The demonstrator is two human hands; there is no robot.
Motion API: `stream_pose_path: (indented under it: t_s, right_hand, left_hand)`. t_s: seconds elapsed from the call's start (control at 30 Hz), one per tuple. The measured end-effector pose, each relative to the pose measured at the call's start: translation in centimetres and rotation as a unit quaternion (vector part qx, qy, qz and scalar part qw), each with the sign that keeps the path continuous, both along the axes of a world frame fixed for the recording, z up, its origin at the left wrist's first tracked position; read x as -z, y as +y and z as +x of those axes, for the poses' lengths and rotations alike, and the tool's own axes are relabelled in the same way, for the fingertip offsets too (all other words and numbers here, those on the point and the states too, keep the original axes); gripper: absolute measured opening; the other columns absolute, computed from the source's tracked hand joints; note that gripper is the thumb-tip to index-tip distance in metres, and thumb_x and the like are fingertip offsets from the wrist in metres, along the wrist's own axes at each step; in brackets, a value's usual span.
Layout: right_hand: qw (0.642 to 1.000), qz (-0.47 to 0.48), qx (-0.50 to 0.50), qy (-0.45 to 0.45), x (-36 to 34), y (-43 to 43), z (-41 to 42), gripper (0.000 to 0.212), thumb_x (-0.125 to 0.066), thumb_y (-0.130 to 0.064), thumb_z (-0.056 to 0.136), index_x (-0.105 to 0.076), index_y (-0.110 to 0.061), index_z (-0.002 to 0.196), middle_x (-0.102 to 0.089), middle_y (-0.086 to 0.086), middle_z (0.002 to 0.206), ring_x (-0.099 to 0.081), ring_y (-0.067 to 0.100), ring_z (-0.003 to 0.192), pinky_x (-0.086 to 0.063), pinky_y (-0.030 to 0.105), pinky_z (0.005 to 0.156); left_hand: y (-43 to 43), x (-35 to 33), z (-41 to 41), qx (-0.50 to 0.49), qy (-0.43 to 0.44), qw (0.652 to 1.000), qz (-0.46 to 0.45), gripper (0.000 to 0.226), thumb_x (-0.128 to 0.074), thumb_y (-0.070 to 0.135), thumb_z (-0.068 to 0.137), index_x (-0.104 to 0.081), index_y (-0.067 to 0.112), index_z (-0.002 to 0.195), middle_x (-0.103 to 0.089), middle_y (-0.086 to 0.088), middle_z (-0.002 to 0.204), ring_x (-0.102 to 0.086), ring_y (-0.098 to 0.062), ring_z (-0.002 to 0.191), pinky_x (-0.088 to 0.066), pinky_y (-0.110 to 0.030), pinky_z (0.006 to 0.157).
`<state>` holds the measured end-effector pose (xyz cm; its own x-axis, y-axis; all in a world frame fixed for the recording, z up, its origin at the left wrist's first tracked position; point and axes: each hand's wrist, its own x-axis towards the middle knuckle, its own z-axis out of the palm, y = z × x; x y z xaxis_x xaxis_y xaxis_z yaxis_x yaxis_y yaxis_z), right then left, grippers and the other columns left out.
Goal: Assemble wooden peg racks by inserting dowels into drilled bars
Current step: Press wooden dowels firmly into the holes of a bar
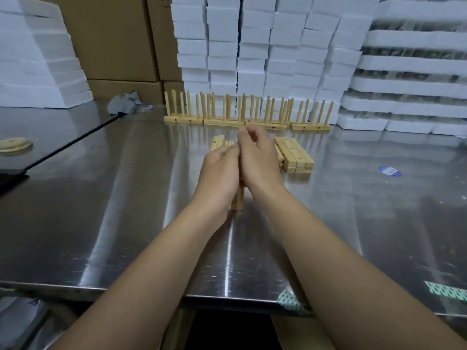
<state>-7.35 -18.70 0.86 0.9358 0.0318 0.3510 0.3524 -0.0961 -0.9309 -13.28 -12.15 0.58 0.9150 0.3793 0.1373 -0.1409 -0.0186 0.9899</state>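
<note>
Steel table (126,198) fills your view, and the drilled bar (237,201) you are working on lies at its middle, running away from you, with only its near end showing below your wrists. Your left hand (219,169) curls round the bar from the left side. Your right hand (257,157) is pressed against it from the right with its fingers bent over the top; whether they pinch a dowel cannot be told, since the hands hide it. Just behind your left hand at least two loose bars (217,142) lie side by side. Beside your right hand sits a stack of bars (294,154), three across on top with another layer under them. Farther back, four finished peg racks (247,117) stand in one row, their upright dowels too crowded to count. One blue sticker (390,171) lies to the right, wooden discs (15,145) rest at the far left, and a grey cloth (123,103) is crumpled at the back. Two strips of green patterned tape (447,290) cling near the front edge. White foam boxes (252,46) and cardboard cartons (113,39) are stacked behind the table.
</note>
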Motion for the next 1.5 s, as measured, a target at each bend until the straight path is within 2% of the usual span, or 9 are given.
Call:
stream_pose_path:
  t_s: [0.1, 0.23, 0.33, 0.5, 0.7, 0.87, 0.97, 1.23, 1.5]
  right_hand:
    - [0.99, 0.042, -0.116, 0.075, -0.1, -0.4, -0.1, 0.037, -0.049, -0.024, 0.108, -0.073, -0.013, 0.082, -0.074, -0.004, 0.074, -0.07, 0.006, 0.069, -0.053, 0.023, 0.059]
    - [0.981, 0.033, -0.173, 0.08, 0.0, 0.0, -0.2, 0.053, -0.037, -0.036, 0.111, -0.074, -0.009, 0.083, -0.075, 0.006, 0.08, -0.071, 0.021, 0.082, -0.058, 0.037, 0.084]
    - [0.967, 0.103, -0.199, 0.118, 0.1, 0.1, -0.1, 0.047, -0.033, -0.026, 0.107, -0.067, -0.007, 0.081, -0.069, 0.009, 0.073, -0.066, 0.02, 0.068, -0.055, 0.03, 0.066]
    - [0.973, 0.096, -0.178, 0.114, 0.5, 0.2, -0.2, 0.043, -0.031, -0.022, 0.103, -0.043, -0.018, 0.062, -0.039, -0.002, 0.057, -0.037, 0.011, 0.05, -0.033, 0.029, 0.055]
    - [0.967, 0.122, -0.196, 0.111, 0.8, 0.2, 0.0, 0.044, -0.027, -0.026, 0.105, -0.03, -0.023, 0.061, -0.029, -0.01, 0.05, -0.029, 0.006, 0.043, -0.025, 0.027, 0.05]
    - [0.969, 0.132, -0.186, 0.1, 1.4, 0.4, 0.5, 0.058, -0.035, -0.034, 0.099, -0.05, -0.029, 0.043, -0.046, -0.012, 0.051, -0.046, 0.002, 0.047, -0.037, 0.023, 0.052]
    - [0.979, 0.093, -0.166, 0.073, 1.6, 1.0, 0.9, 0.052, -0.036, -0.037, 0.098, -0.06, -0.03, 0.052, -0.055, -0.012, 0.058, -0.055, 0.002, 0.058, -0.042, 0.027, 0.061]
    - [0.984, 0.096, -0.141, 0.06, 2.0, 1.6, 1.2, 0.051, -0.037, -0.045, 0.094, -0.06, -0.035, 0.051, -0.058, -0.015, 0.061, -0.059, 0.001, 0.064, -0.046, 0.033, 0.071]
    - [0.978, 0.132, -0.147, 0.069, 2.3, 1.6, 1.5, 0.056, -0.036, -0.038, 0.097, -0.068, -0.039, 0.052, -0.064, -0.02, 0.062, -0.063, -0.008, 0.065, -0.05, 0.014, 0.06]
  left_hand:
    - [0.6, -0.2, -0.9, -0.04, -0.057, 0.993, 0.099, 0.038, -0.045, 0.04, 0.112, -0.075, 0.02, 0.1, -0.079, -0.003, 0.094, -0.076, -0.022, 0.097, -0.061, -0.052, 0.094]
    - [3.1, -1.4, -0.8, -0.094, -0.093, 0.988, 0.081, 0.043, -0.044, 0.048, 0.102, -0.054, 0.022, 0.069, -0.068, -0.014, 0.077, -0.071, -0.034, 0.088, -0.061, -0.053, 0.089]
    - [4.4, -1.6, 0.9, -0.112, -0.086, 0.989, 0.046, 0.032, -0.051, 0.031, 0.103, -0.053, 0.018, 0.073, -0.058, 0.0, 0.07, -0.06, -0.022, 0.078, -0.051, -0.04, 0.078]
    - [3.5, -1.4, 3.9, -0.012, -0.056, 0.998, 0.033, 0.016, -0.054, 0.018, 0.104, -0.061, 0.012, 0.091, -0.061, -0.005, 0.09, -0.063, -0.016, 0.087, -0.052, -0.033, 0.073]
    - [3.1, -0.4, 4.7, 0.018, -0.079, 0.997, 0.003, 0.022, -0.057, 0.014, 0.097, -0.071, 0.01, 0.082, -0.064, -0.002, 0.069, -0.062, -0.011, 0.061, -0.046, -0.028, 0.052]
    - [1.9, 0.8, 4.4, 0.072, -0.095, 0.993, -0.018, 0.028, -0.057, 0.024, 0.101, -0.065, 0.016, 0.075, -0.054, 0.008, 0.059, -0.055, -0.006, 0.055, -0.043, -0.019, 0.049]
    - [1.7, 0.8, 4.5, 0.104, -0.065, 0.99, -0.062, 0.044, -0.054, 0.044, 0.099, -0.068, 0.028, 0.061, -0.057, 0.011, 0.062, -0.058, -0.006, 0.063, -0.048, -0.027, 0.065]
    - [1.6, 1.4, 4.4, 0.118, -0.055, 0.988, -0.08, 0.041, -0.063, 0.064, 0.088, -0.074, 0.033, 0.063, -0.067, 0.014, 0.071, -0.068, -0.001, 0.076, -0.05, -0.024, 0.073]
    - [1.6, 1.4, 4.7, 0.106, -0.079, 0.99, -0.044, 0.027, -0.057, 0.047, 0.092, -0.069, 0.034, 0.072, -0.065, 0.015, 0.068, -0.062, -0.001, 0.065, -0.052, -0.026, 0.066]
